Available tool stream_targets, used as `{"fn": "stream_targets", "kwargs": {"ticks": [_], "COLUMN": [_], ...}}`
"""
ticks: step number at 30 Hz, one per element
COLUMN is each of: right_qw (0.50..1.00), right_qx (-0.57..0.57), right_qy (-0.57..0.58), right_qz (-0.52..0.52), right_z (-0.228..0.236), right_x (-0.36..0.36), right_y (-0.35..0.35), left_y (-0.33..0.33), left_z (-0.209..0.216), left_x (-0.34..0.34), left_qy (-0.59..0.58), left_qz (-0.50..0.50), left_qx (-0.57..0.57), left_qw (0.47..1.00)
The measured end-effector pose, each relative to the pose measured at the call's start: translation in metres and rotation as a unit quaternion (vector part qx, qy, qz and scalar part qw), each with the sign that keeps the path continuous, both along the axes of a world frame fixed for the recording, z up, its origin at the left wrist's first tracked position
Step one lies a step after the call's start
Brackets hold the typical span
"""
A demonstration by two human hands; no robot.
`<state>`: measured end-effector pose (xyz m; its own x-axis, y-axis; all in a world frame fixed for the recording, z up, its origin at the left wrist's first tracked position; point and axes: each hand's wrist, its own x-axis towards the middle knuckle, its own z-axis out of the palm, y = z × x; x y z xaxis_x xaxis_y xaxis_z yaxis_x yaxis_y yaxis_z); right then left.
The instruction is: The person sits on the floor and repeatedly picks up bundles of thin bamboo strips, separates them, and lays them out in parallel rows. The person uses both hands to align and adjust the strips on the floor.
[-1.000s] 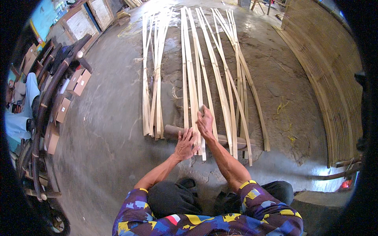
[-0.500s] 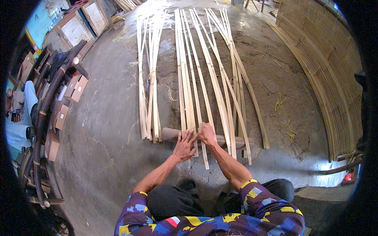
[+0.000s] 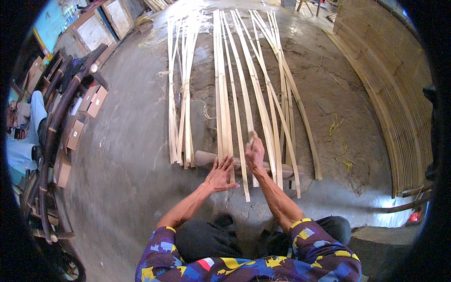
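Note:
Long pale bamboo strips [image 3: 229, 94] lie lengthwise ahead of me, their near ends propped on a brown cylindrical roller or log [image 3: 205, 159] on the floor. My left hand [image 3: 221, 175] rests palm down on the near ends of the middle strips, fingers spread. Slightly farther away and to its right, my right hand [image 3: 255, 154] is closed in a fist over another strip. A small greyish piece shows at the top of this fist, slightly blurred; what it is I cannot make out. A separate bundle of strips [image 3: 187, 122], tied partway along, lies to the left.
A large woven bamboo screen [image 3: 385, 103] stands along the right side. To the left are a dark bamboo bench frame [image 3: 61, 117] and cardboard boxes [image 3: 74, 135]. Yellow string [image 3: 347, 165] lies on the rough concrete floor to the right of the strips.
My right hand has moved a little up and away from my left hand, which stays on the strips. The hands were nearly touching before. The view has shifted slightly.

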<state>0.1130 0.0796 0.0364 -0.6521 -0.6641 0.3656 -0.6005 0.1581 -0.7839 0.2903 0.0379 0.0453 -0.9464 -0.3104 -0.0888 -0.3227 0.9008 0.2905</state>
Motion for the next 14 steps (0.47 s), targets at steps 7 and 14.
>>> {"fn": "stream_targets", "kwargs": {"ticks": [7, 14], "right_qw": [0.991, 0.990], "right_qx": [0.112, 0.005], "right_qy": [-0.064, -0.128], "right_qz": [0.022, 0.067], "right_z": [0.002, 0.047], "right_x": [0.023, 0.046], "right_y": [-0.023, -0.028], "left_y": [-0.005, -0.009], "left_z": [-0.011, -0.018], "left_x": [0.001, 0.000], "left_qy": [0.028, 0.034], "left_qz": [-0.006, -0.024], "left_qx": [0.021, 0.026], "left_qw": [0.999, 0.999]}}
